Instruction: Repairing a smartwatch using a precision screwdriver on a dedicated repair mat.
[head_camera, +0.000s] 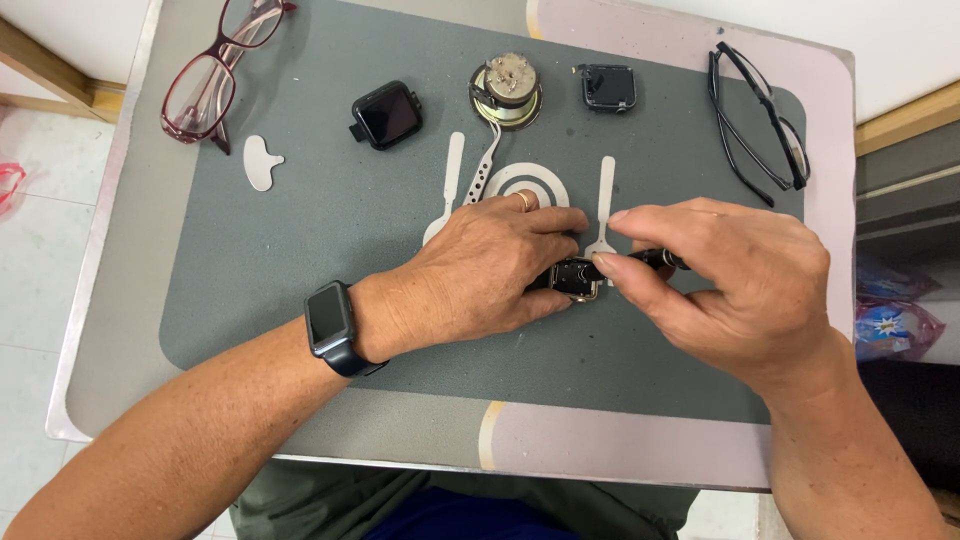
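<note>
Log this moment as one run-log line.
left hand: steadies small watch body | right hand: holds dark tool at it | surface: grey mat

Quick count of what's on the grey mat (300, 250): two pairs of glasses, a red-framed pair (215, 75) at the far left corner and a black-framed pair (757, 115) at the far right corner. There are three loose smartwatch bodies, a black one (386, 115) and a smaller dark one (609, 87) along the far edge plus one (577, 277) between the two hands near the middle, and a fourth watch (330, 325) sits on the left wrist. Also one round metal part (507, 90) at the far edge, three slim white pry tools (452, 180) (487, 165) (604, 200) mid-mat, one white paddle-shaped pick (262, 160) toward the left edge, and one ring (523, 200) on the left hand (480, 275).
</note>
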